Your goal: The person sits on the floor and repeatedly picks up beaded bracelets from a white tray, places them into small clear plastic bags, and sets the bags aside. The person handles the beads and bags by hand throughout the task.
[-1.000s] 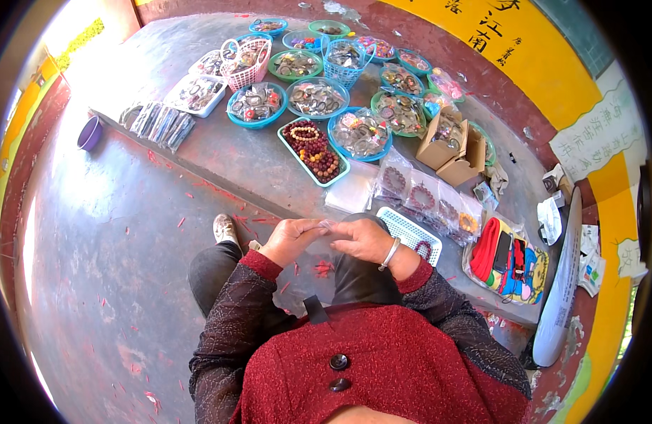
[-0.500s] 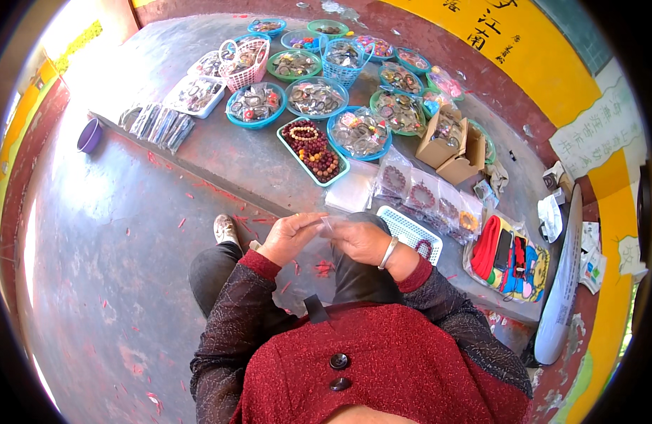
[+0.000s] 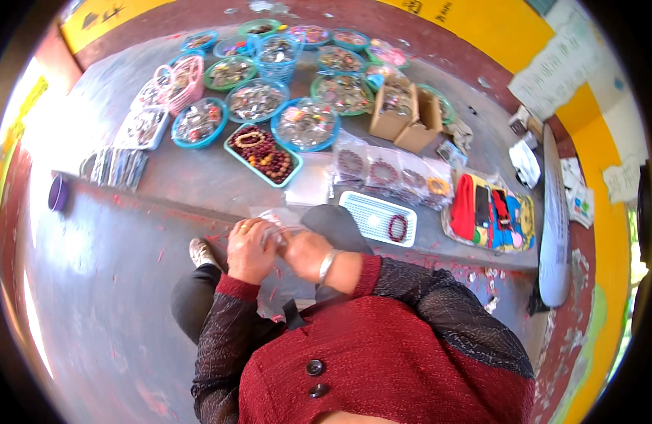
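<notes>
Over my lap, my left hand and my right hand come together on a thin clear plastic bag. Both hands are closed, the fingers slightly smeared by motion. Some of the plastic sticks out beyond the fingertips; whether anything is inside cannot be made out. A silver bangle circles my right wrist. Beyond my knee lies a stack of flat clear bags. The white plastic basket to its right has one dark red bead bracelet in it.
Bagged bracelets lie behind the white basket. A green-rimmed tray holds loose bead strings. Blue basins of trinkets, a cardboard box and a colourful bag cover the raised platform. A purple bowl stands far left.
The view has swung right, shifting the platform's goods leftward. My hands have closed in on each other, and more of the clear bag shows beyond the fingers.
</notes>
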